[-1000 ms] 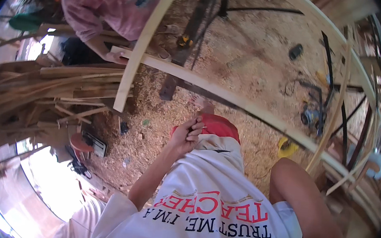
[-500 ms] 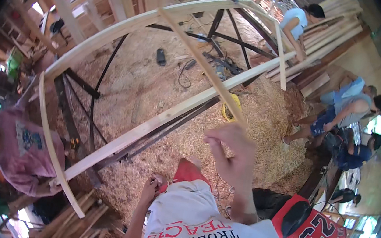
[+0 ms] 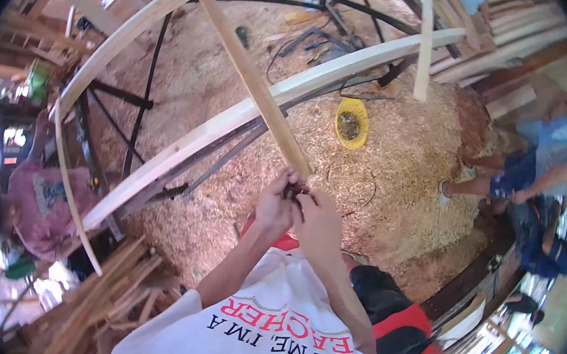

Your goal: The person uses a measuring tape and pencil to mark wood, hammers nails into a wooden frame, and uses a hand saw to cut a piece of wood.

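My left hand (image 3: 276,205) and my right hand (image 3: 320,222) meet in front of my shirt, fingers curled in and nearly touching. Between the fingertips is something small and dark that I cannot make out. Just beyond them is the near end of a narrow wooden slat (image 3: 253,79). That slat crosses over a long pale beam (image 3: 185,148) and reaches a second wooden beam (image 3: 113,42) on the far side. Dark metal supports (image 3: 151,78) stand under the beams. Whether my left fingers touch the slat's end is unclear.
A yellow basket (image 3: 363,124) stands on the shavings-covered floor. Thin slats cross the frame at left (image 3: 67,184) and right (image 3: 425,46). Cut wood (image 3: 98,303) is piled at lower left. A person in pink (image 3: 50,199) is at left; others sit at right, one in red (image 3: 417,353) close by.
My left hand has come up from beside my leg and my right hand has lowered toward it, so the two now meet. The view has shifted, with the frame sitting higher in it.
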`<state>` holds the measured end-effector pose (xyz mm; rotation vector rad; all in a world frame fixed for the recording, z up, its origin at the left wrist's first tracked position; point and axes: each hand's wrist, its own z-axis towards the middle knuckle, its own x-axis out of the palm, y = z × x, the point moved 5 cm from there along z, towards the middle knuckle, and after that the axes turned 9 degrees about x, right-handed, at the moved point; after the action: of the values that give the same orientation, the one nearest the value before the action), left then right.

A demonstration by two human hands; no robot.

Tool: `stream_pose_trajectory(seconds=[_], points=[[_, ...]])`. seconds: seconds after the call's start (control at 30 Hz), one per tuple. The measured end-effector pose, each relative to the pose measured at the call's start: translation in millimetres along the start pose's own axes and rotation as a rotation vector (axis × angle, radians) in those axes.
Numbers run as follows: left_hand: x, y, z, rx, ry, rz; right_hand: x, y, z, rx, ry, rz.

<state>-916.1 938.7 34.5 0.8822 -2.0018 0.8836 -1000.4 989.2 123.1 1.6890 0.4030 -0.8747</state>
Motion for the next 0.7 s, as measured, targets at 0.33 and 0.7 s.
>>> stream_pose_trajectory(seconds=[0.33, 0.7], points=[[61.0, 30.0, 61.7, 0.123, -0.1, -0.102, -62.8, -16.6, 92.4, -0.218, -0.008, -0.091], [114.5, -29.0, 111.4, 0.398, 0.102, -0.366, -82.1, 16.4, 213.0, -0.312, 0.278, 0.258]])
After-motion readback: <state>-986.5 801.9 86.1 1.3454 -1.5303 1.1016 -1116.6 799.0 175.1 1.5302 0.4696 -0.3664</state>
